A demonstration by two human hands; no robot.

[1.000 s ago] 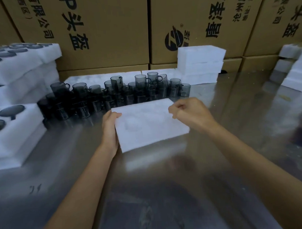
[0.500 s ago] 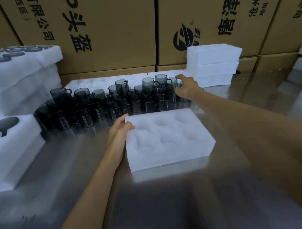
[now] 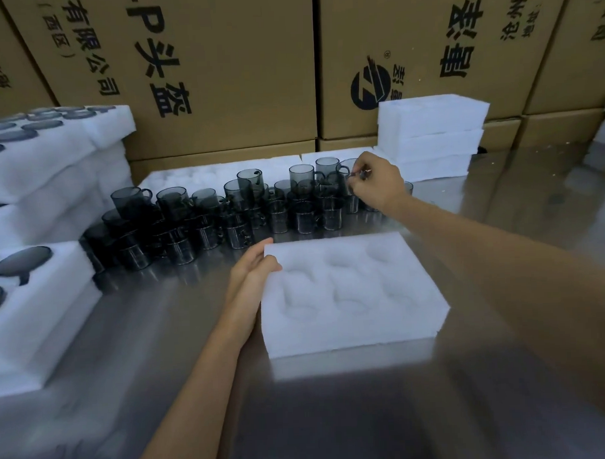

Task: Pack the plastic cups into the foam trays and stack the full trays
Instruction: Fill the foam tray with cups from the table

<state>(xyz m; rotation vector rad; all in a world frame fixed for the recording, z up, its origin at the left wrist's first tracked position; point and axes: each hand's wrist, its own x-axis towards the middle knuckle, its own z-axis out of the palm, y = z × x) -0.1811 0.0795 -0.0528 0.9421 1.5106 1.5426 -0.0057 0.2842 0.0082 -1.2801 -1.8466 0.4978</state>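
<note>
A white foam tray (image 3: 351,296) with several hollow pockets lies on the steel table in front of me. My left hand (image 3: 253,279) rests flat against the tray's left edge. Behind the tray stands a crowd of dark smoky plastic cups (image 3: 225,211) with handles, some stacked two high. My right hand (image 3: 375,184) is at the right end of that crowd, fingers pinched on the handle of one top cup (image 3: 348,172). The cup's lower part is hidden by my fingers.
Foam trays with cups in their pockets (image 3: 36,307) are stacked at the left, more (image 3: 51,148) behind them. Several foam trays (image 3: 431,135) are piled at the back right. Cardboard boxes (image 3: 220,67) wall the table's far side. Flat foam sheets (image 3: 196,176) lie behind the cups.
My right hand left the tray's far corner, reached back to the right end of the cups and closed on one cup's handle. The tray shifted nearer to me; my left hand stayed at its edge.
</note>
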